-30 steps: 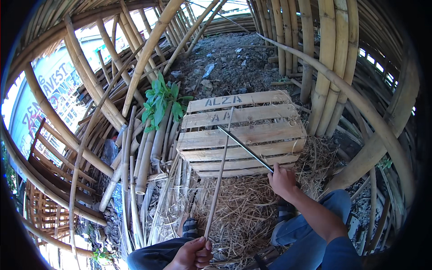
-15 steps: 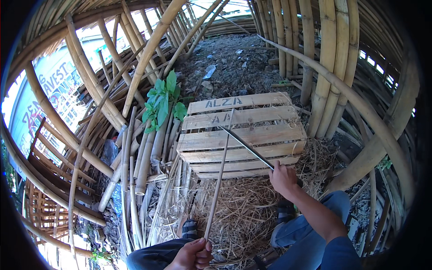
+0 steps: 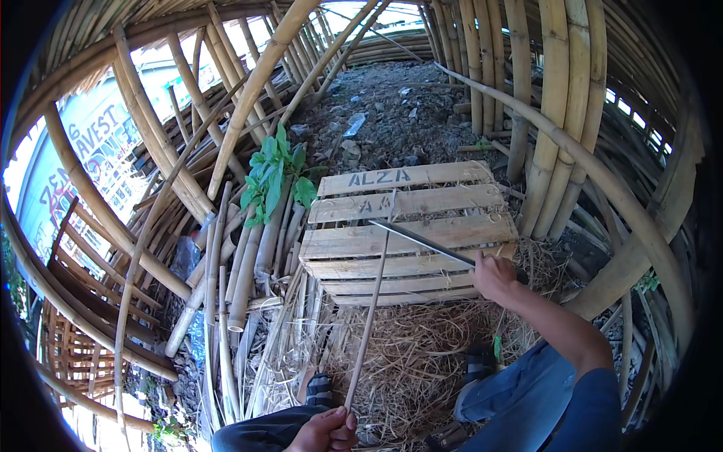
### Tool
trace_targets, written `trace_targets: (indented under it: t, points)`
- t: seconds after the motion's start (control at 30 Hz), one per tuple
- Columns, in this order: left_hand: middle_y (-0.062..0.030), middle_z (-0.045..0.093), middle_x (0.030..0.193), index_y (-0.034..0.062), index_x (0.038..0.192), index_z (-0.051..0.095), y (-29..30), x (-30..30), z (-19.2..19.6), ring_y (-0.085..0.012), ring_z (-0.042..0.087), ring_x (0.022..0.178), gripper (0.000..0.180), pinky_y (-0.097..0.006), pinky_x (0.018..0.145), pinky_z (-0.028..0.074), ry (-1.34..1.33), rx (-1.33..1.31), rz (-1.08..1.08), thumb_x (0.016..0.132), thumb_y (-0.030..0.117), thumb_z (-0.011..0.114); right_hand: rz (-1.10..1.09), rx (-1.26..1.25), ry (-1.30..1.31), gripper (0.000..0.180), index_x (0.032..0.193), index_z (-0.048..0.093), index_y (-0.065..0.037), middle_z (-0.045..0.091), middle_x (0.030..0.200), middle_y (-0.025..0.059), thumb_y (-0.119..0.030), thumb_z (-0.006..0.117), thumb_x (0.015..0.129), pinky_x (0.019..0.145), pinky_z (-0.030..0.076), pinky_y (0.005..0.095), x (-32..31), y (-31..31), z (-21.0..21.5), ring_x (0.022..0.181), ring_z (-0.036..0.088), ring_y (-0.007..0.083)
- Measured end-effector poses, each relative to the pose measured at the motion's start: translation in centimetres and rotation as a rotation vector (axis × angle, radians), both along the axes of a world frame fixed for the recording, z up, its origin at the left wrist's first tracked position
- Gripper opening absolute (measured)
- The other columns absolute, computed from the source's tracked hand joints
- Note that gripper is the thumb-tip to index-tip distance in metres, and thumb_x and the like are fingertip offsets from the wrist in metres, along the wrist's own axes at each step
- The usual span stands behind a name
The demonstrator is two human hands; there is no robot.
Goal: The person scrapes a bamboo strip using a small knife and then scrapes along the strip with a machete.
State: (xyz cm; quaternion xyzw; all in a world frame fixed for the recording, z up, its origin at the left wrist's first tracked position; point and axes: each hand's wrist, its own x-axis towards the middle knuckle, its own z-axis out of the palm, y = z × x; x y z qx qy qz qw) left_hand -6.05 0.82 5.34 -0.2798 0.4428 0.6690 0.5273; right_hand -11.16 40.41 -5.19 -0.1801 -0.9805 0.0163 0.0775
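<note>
My left hand (image 3: 327, 431), at the bottom middle, is closed around the lower end of a thin bamboo strip (image 3: 369, 324). The strip slants up and away, its far end over the slats of a wooden crate (image 3: 410, 237). My right hand (image 3: 495, 277) grips a long-bladed knife (image 3: 433, 245) above the crate's right front edge, the dark end of its handle showing behind the fist. Toward its tip the blade crosses the strip above the crate top; I cannot tell whether it is cutting in.
Straw and shavings (image 3: 414, 361) cover the ground between my feet. Cut bamboo poles (image 3: 263, 264) and a leafy green plant (image 3: 275, 177) stand left of the crate. Upright bamboo posts (image 3: 561, 113) and a slanting pole (image 3: 587, 158) rise on the right. Rubble soil (image 3: 376, 113) lies beyond.
My right hand has moved right and slightly up with the knife, and the blade lies flatter across the strip. The left hand keeps its hold on the strip.
</note>
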Motion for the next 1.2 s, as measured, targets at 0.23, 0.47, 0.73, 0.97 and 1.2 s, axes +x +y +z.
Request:
trace_targets:
  t: [0.23, 0.47, 0.73, 0.97, 1.2]
  points:
    - [0.0066, 0.025, 0.052, 0.011, 0.08, 0.051, -1.3, 0.1, -0.6, -0.0054, 0.023, 0.04, 0.031, -0.02, 0.032, 0.016, -0.036, 0.055, 0.066, 0.096, 0.033, 0.036, 0.242, 0.022, 0.095, 0.03, 0.088, 0.051, 0.0, 0.061, 0.072, 0.0193, -0.028, 0.057, 0.081, 0.056, 0.051, 0.0432, 1.4, 1.0, 0.6, 0.063, 0.063, 0.0336]
    - [0.0063, 0.026, 0.052, 0.0104, 0.081, 0.051, -1.1, -0.1, -1.1, -0.0051, 0.023, 0.039, 0.032, -0.019, 0.031, 0.016, -0.088, 0.074, 0.049, 0.097, 0.033, 0.034, -0.025, 0.037, -0.043, 0.029, 0.095, 0.052, 0.002, 0.063, 0.074, 0.0199, -0.024, 0.053, 0.082, 0.055, 0.052, 0.0416, -0.9, 3.3, -0.4, 0.062, 0.063, 0.0338]
    - [0.0057, 0.027, 0.053, 0.0086, 0.084, 0.05, -1.0, -0.2, -0.3, -0.0056, 0.024, 0.04, 0.034, -0.019, 0.032, 0.018, -0.045, 0.06, 0.058, 0.097, 0.035, 0.033, 0.217, -0.008, 0.064, 0.031, 0.093, 0.052, 0.002, 0.061, 0.067, 0.017, -0.025, 0.059, 0.08, 0.052, 0.052, 0.0419, 1.3, -0.9, 1.1, 0.056, 0.062, 0.0308]
    - [0.0053, 0.027, 0.053, 0.0085, 0.084, 0.05, -2.0, -0.1, -1.2, -0.0059, 0.024, 0.041, 0.033, -0.02, 0.032, 0.018, -0.076, 0.179, 0.045, 0.096, 0.034, 0.034, 0.041, 0.057, 0.04, 0.032, 0.094, 0.053, 0.003, 0.062, 0.07, 0.0189, -0.025, 0.058, 0.08, 0.057, 0.051, 0.0428, -1.7, 0.8, -0.2, 0.063, 0.063, 0.0332]
    - [0.0062, 0.026, 0.053, 0.0081, 0.084, 0.052, -1.7, -0.1, -1.4, -0.0056, 0.024, 0.041, 0.033, -0.02, 0.033, 0.018, -0.079, 0.08, 0.089, 0.096, 0.034, 0.035, 0.074, -0.028, 0.05, 0.029, 0.093, 0.052, 0.004, 0.061, 0.067, 0.0184, -0.022, 0.054, 0.082, 0.057, 0.052, 0.0426, -1.4, -1.0, 1.4, 0.061, 0.063, 0.0321]
